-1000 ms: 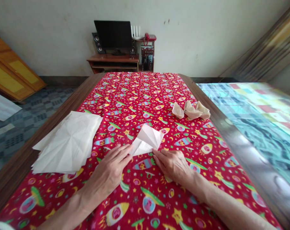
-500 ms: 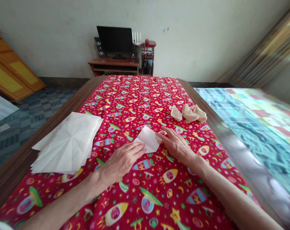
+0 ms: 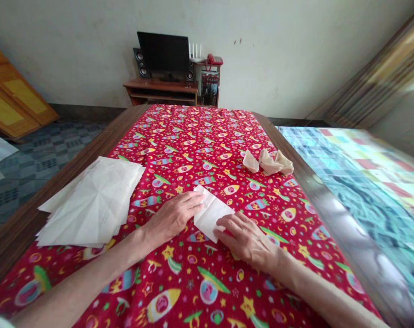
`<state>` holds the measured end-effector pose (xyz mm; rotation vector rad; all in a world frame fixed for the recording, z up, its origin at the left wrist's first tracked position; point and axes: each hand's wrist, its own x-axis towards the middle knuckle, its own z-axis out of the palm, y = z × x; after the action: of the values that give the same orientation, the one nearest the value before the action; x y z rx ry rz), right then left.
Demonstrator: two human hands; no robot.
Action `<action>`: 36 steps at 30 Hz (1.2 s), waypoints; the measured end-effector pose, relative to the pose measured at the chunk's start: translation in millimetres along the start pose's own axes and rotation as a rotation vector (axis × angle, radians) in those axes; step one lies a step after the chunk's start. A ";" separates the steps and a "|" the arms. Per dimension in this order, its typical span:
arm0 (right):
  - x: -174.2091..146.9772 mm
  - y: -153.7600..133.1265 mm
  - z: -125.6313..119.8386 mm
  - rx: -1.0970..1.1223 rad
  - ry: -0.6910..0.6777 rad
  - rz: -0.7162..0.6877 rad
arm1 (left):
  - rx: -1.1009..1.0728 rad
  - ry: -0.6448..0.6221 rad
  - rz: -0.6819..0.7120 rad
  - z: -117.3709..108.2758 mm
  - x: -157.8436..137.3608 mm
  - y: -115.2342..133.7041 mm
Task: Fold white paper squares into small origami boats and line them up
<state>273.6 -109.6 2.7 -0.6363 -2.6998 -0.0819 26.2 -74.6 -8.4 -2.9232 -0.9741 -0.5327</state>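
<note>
A small folded sheet of white paper (image 3: 212, 210) lies slanted on the red patterned tablecloth, with a crease near its upper left end. My left hand (image 3: 177, 210) holds that end, fingers closed together over its left edge. On the opposite side, my right hand (image 3: 247, 237) grips the lower right corner between thumb and bent fingers. Parts of the paper's edges are hidden beneath my fingertips. To the left rests a stack of larger creased white sheets (image 3: 94, 205). Several folded cream paper pieces (image 3: 270, 163) stand at the right, beyond my right hand.
The tablecloth (image 3: 193, 136) covers most of the wooden table (image 3: 104, 132). At the far wall are a monitor (image 3: 164, 53), speakers and a red telephone (image 3: 214, 60) on a desk. A bed with a patterned cover (image 3: 350, 173) adjoins the right side; a wooden cabinet (image 3: 18, 95) stands left.
The folded paper has turned and shifted slightly nearer to me. My right hand has come down and left onto its lower corner; my left hand has moved up slightly along its edge.
</note>
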 end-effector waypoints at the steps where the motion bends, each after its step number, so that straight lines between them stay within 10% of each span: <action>1: 1.0 -0.2 1.9 0.006 0.000 -0.002 | -0.029 0.000 -0.010 0.4 -3.6 4.2; 7: 6.4 8.4 12.6 0.158 -0.020 0.050 | -0.083 -0.038 -0.102 -2.4 -28.6 24.5; 18: 24.3 16.7 24.5 0.384 0.063 0.660 | -0.116 0.024 -0.129 0.4 -34.8 34.1; 36: 35.2 15.4 23.8 0.160 -0.055 0.669 | -0.052 -0.076 -0.132 -1.1 -37.3 39.3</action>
<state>243.1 -77.8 -7.2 -1.4530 -2.3643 0.3217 20.9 -128.1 -15.8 -2.9591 -1.1868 -0.4610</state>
